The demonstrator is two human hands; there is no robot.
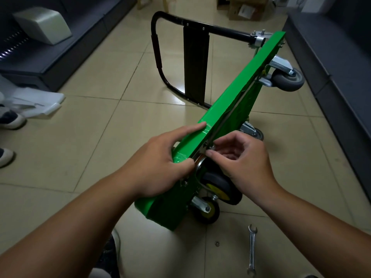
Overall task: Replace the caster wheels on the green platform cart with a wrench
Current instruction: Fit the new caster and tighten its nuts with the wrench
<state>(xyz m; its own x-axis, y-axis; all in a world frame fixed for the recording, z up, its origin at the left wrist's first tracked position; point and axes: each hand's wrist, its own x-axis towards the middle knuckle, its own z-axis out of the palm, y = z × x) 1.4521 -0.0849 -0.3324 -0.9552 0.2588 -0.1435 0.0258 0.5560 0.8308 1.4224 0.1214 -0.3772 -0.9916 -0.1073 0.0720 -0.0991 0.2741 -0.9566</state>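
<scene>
The left hand point(160, 165) clasps the near upper edge of the green steel platform cart point(239, 97), with the index finger straight along the deck and the thumb tucked at the rim, apparently to steady it. The cart stands on its long side on the beige tiled floor point(100, 117), so its underside faces right and the wheels can be reached. Just below the hands sits the black caster wheel with a yellow hub point(220, 187), its round plate against the deck. The right hand point(247, 157) pinches thumb and forefinger on a small silver fastener point(211, 147) at that plate, probably working it by hand. The silver open-ended wrench point(252, 249) lies on the floor near a loose washer point(217, 243), within easy reach of the right forearm.
</scene>
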